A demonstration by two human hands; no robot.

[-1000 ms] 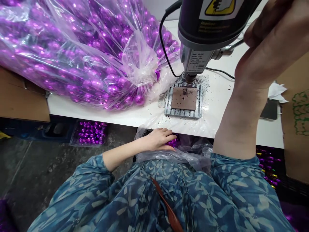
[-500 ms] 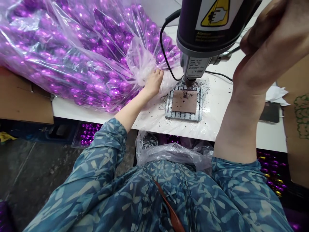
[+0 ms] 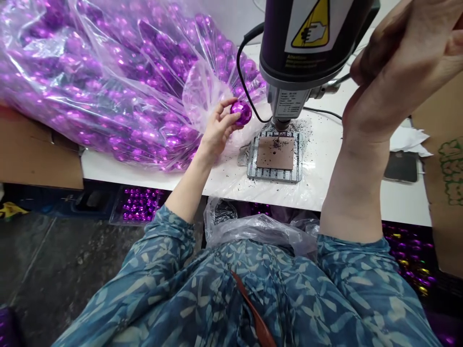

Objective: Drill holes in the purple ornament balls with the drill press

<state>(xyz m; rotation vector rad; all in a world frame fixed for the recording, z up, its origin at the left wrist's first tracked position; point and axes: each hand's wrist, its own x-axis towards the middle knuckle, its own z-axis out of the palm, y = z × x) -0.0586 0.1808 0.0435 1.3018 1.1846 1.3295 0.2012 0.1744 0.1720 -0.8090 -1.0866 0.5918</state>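
My left hand (image 3: 219, 126) pinches a shiny purple faceted ball (image 3: 241, 113) between thumb and fingers. It is just in front of the gathered mouth of a clear plastic bag (image 3: 202, 91) full of similar balls. To its right stands a small drill press (image 3: 300, 58), its bit above a brown board (image 3: 275, 155) with a hole in it. The board lies on a slotted metal base plate (image 3: 253, 176). At the upper right my right hand (image 3: 405, 62) is curled around the drill press lever (image 3: 342, 79); the grip itself is mostly hidden by the hand.
Dark shavings (image 3: 306, 127) are scattered around the base plate. A black cable (image 3: 238, 67) loops beside the drill. A phone (image 3: 401, 166) and white paper (image 3: 408, 140) lie at the right. Cardboard boxes (image 3: 36, 154) flank the white table (image 3: 231, 185). Plastic sheeting (image 3: 253, 229) hangs at the front edge.
My left hand has drawn back from the bag's mouth and now shows a purple ball in its fingertips. My right hand stays by the lever, with its fingers slightly shifted.
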